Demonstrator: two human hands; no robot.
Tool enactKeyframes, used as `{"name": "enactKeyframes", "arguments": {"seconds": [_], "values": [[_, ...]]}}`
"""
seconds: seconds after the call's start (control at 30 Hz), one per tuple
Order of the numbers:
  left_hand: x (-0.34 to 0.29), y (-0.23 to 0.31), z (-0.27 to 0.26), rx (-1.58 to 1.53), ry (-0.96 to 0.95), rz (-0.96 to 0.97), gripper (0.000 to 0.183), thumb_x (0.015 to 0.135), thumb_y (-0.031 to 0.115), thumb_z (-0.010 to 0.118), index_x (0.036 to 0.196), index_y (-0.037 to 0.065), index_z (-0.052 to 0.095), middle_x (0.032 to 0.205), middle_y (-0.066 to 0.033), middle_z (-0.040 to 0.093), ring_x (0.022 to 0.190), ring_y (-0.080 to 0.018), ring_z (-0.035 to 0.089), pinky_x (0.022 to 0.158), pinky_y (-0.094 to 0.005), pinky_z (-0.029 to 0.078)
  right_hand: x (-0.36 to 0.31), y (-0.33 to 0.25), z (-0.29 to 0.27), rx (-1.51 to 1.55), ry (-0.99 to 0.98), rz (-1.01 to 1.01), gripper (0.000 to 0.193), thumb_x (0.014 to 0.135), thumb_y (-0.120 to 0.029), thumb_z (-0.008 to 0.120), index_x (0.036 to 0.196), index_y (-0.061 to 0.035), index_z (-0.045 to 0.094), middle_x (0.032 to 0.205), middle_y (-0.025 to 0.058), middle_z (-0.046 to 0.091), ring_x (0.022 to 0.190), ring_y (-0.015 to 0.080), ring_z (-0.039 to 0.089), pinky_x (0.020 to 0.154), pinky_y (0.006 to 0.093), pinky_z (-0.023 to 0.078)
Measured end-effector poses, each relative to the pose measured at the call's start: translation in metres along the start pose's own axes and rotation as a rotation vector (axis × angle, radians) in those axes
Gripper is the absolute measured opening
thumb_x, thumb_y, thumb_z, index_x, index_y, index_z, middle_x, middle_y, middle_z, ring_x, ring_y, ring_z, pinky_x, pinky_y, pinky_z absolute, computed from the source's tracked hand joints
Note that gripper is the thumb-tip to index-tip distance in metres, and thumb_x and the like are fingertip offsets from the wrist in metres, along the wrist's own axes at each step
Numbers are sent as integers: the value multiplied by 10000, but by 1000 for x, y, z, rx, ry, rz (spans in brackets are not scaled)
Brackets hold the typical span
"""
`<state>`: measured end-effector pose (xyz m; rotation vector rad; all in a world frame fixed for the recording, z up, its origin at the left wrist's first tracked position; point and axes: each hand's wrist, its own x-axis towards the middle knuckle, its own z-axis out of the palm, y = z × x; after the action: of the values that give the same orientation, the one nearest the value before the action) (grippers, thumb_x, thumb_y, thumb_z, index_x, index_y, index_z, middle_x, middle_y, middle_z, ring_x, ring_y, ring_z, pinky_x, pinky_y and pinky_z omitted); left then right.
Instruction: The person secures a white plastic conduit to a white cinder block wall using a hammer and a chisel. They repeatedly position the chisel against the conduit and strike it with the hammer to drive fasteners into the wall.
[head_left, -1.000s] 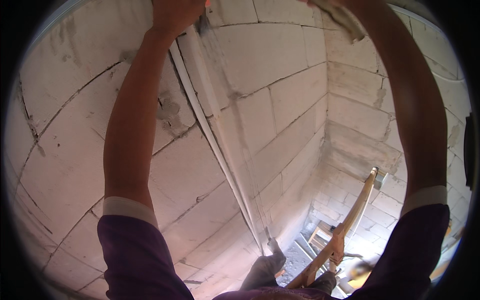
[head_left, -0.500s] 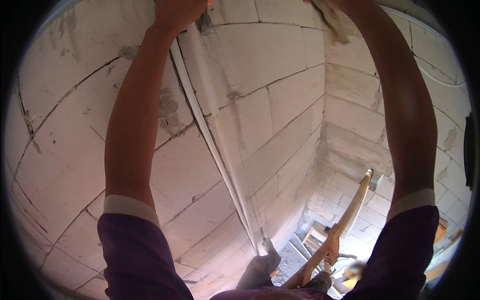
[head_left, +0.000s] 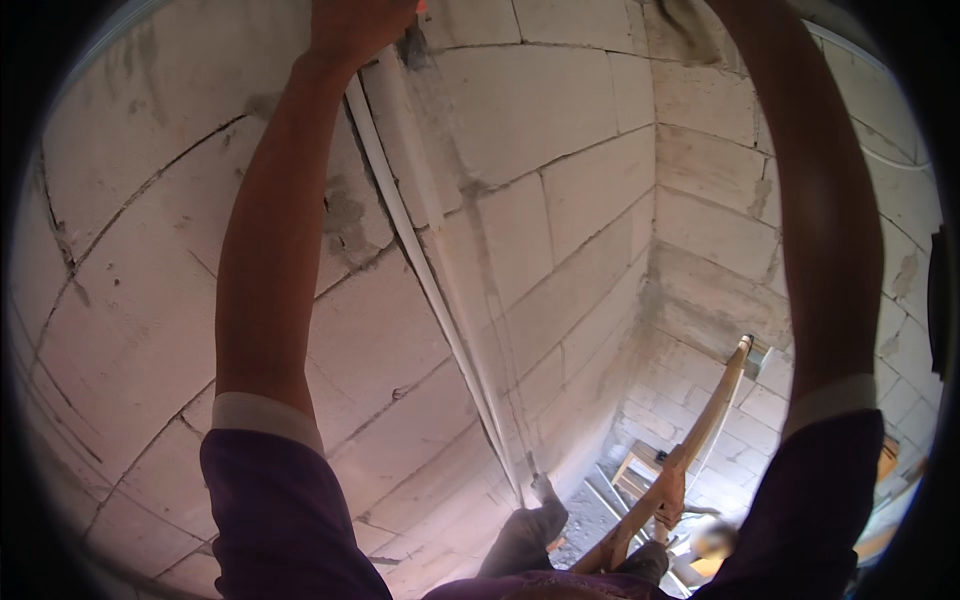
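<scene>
My left hand [head_left: 362,32] is closed at the top edge, against the block wall [head_left: 560,110]. A small orange-red bit of something shows at its fingers; the rest is hidden or cut off. Just below it is a dark patch on the wall. A white pipe [head_left: 410,240] runs down the wall in a groove under this hand, beside a pale vertical strip. My right forearm [head_left: 825,200] reaches up past the top edge, so its hand is out of the picture. Near that wrist hangs a blurred brownish-dark thing [head_left: 690,32], whose kind I cannot make out.
A wooden ladder-like frame [head_left: 690,440] leans below, between my arms. My leg in dark trousers [head_left: 530,535] shows at the bottom. Far down lie a small wooden stool-like frame [head_left: 637,470] and pale bars [head_left: 605,495]. A second block wall [head_left: 715,215] meets the first at a corner.
My right arm has shifted slightly right and up, its hand leaving the picture. The blurred dark thing near it has moved up and right. My left hand stays in nearly the same place.
</scene>
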<state>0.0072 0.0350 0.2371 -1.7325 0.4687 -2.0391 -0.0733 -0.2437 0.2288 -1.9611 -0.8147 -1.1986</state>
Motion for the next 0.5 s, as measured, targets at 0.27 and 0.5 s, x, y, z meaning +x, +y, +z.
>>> {"name": "enactKeyframes", "arguments": {"seconds": [0.27, 0.5], "values": [[1, 1, 0, -44, -72, -105, 406, 827, 328, 750, 1023, -14, 652, 883, -229, 711, 854, -450, 666, 794, -539, 512, 4, -12, -1, -117, -108, 39, 555, 1010, -432, 482, 1016, 107, 613, 748, 221, 640, 605, 307, 637, 540, 477, 494], [6, 8, -5, -11, -126, -125, 352, 818, 312, 747, 959, 0, 663, 829, -222, 704, 804, -457, 665, 797, -534, 514, 20, 21, 9, -105, -201, -85, 569, 982, -450, 492, 959, 104, 623, 754, 214, 638, 628, 306, 646, 572, 461, 510]]}}
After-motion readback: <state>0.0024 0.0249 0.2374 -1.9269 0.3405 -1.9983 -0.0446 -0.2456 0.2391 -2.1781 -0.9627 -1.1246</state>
